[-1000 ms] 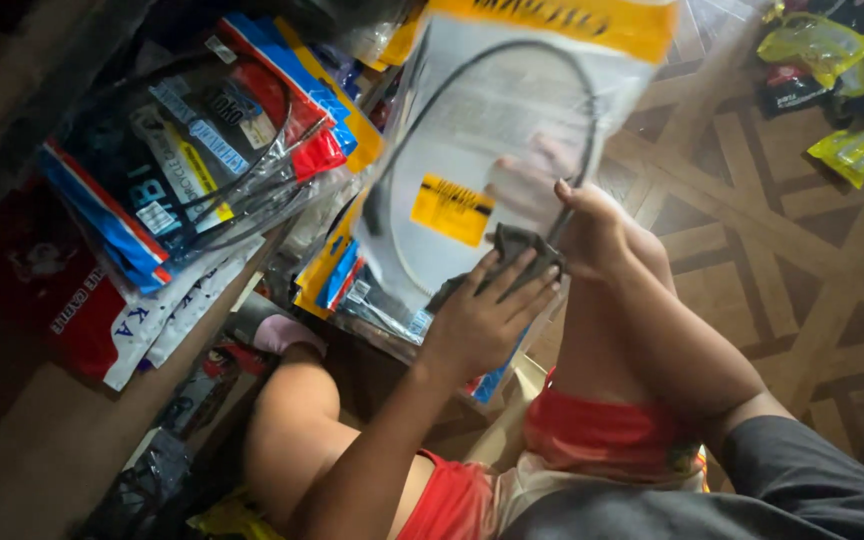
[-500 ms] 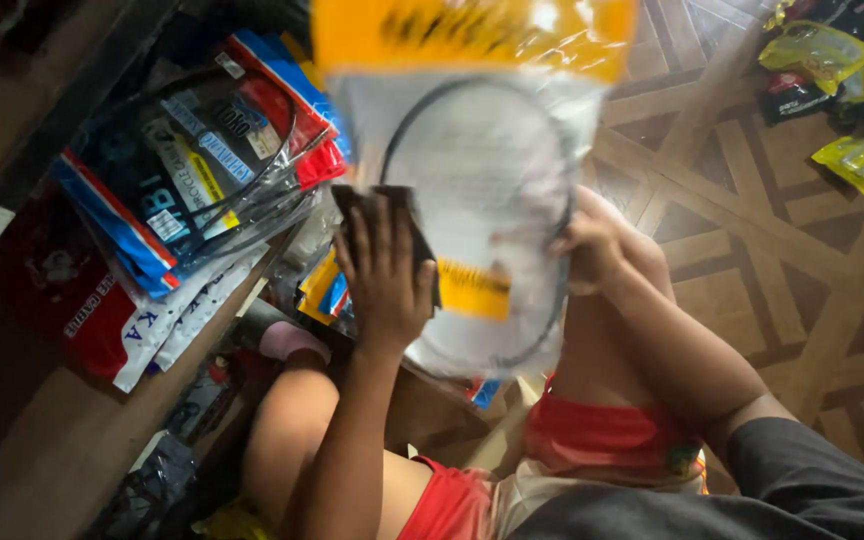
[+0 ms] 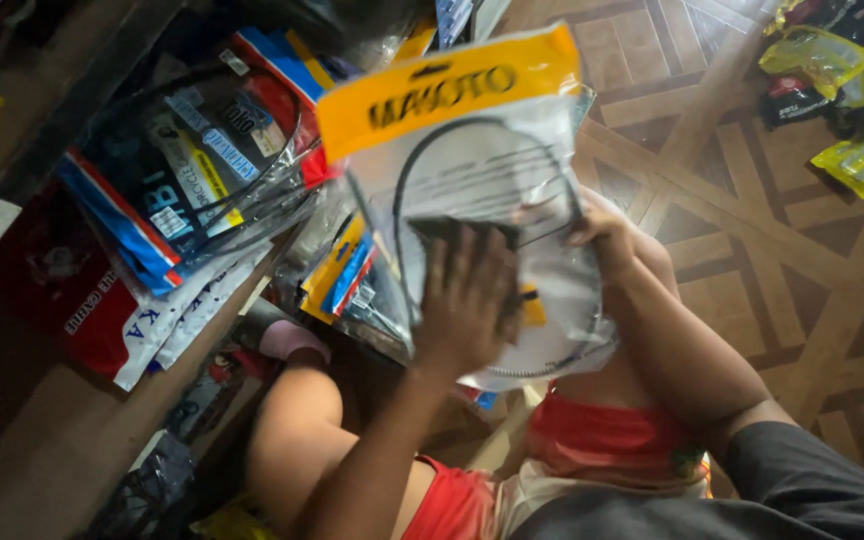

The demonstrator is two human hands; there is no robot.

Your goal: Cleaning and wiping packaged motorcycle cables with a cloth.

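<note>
I hold up a clear plastic packet [image 3: 472, 170] with a yellow header card and a coiled black cable inside. My left hand [image 3: 464, 300] presses a dark cloth [image 3: 457, 232] flat against the front of the packet. My right hand [image 3: 604, 236] grips the packet's right edge, fingers curled behind it. My bare knees and red shorts [image 3: 607, 445] lie below the packet.
To the left lies a pile of similar cable packets [image 3: 187, 170] with red, blue and white cards on a wooden shelf [image 3: 42, 440]. More yellow and black packets [image 3: 842, 75] lie on the patterned wood floor [image 3: 752, 250] at the upper right.
The packet has come down and tilted towards me. My left hand with the cloth moved from the packet's lower edge up onto its face and across towards its middle.
</note>
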